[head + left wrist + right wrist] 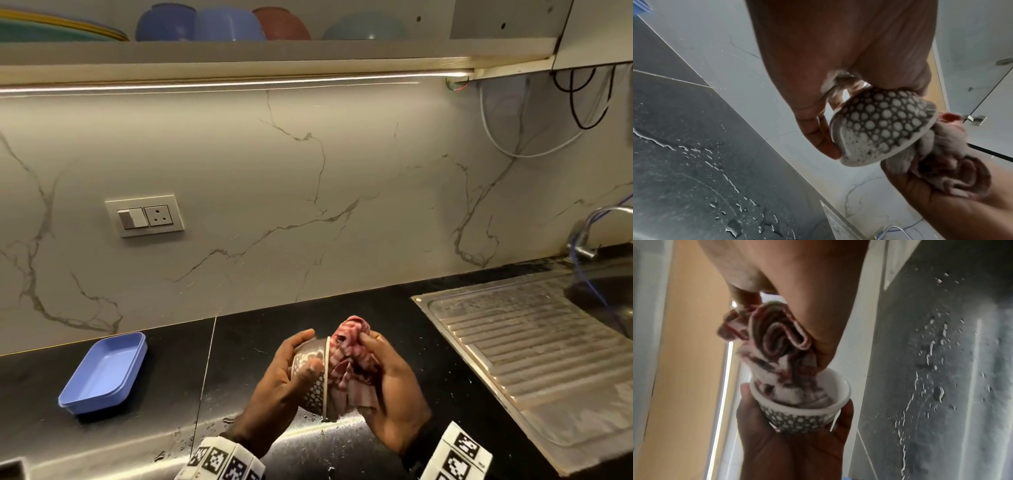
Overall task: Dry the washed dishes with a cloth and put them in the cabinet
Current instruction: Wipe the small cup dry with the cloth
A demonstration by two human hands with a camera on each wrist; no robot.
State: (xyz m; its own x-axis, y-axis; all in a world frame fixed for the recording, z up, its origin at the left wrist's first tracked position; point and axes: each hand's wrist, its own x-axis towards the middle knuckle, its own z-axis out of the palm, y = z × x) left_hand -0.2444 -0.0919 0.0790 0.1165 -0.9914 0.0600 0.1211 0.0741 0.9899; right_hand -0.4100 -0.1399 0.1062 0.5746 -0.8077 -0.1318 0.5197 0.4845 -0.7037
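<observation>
My left hand (291,370) grips a small white bowl with a dark dotted pattern (315,387), tipped on its side above the black counter, its mouth facing right. My right hand (387,377) holds a bunched red-and-white checked cloth (349,363) and pushes it into the bowl's mouth. The left wrist view shows the bowl's dotted outside (879,128) between thumb and fingers, with the cloth (941,165) behind it. In the right wrist view the cloth (785,356) fills the bowl (803,415), which sits in the left palm. The open cabinet shelf (239,51) runs overhead.
Plates and blue, red and teal bowls (226,24) stand on the shelf above. A blue rectangular tray (102,373) lies on the counter at left. A steel drainboard (534,353) and sink with tap (589,233) are at right. Water drops (731,178) spot the counter.
</observation>
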